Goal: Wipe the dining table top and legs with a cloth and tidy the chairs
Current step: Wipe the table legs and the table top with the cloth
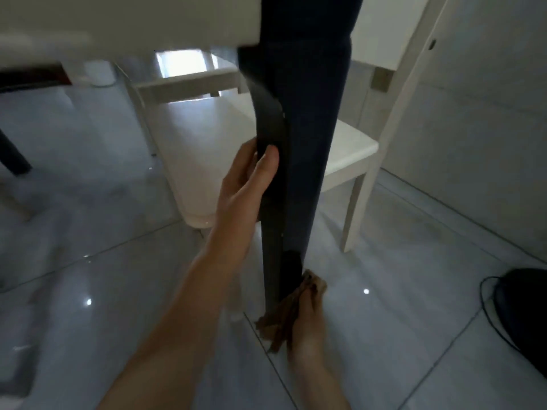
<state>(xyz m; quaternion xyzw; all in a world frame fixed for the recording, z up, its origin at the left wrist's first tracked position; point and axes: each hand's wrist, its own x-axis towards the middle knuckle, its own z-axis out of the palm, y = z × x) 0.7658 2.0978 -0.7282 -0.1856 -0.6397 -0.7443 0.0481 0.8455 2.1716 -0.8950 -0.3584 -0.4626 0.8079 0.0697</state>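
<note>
A dark table leg (307, 143) runs down the middle of the view from the pale table top (124, 22) to the floor. My left hand (245, 179) grips the leg halfway up, thumb on the near face and fingers round the far side. My right hand (307, 324) holds a brown cloth (284, 318) against the foot of the leg, just above the tiles. Part of the cloth is hidden behind the leg.
A white chair (349, 149) stands right behind the leg, its seat tucked under the table. Another dark table leg (11, 155) shows at the far left. A black object with a cable (524, 315) lies on the glossy tiles at the right, near a wall.
</note>
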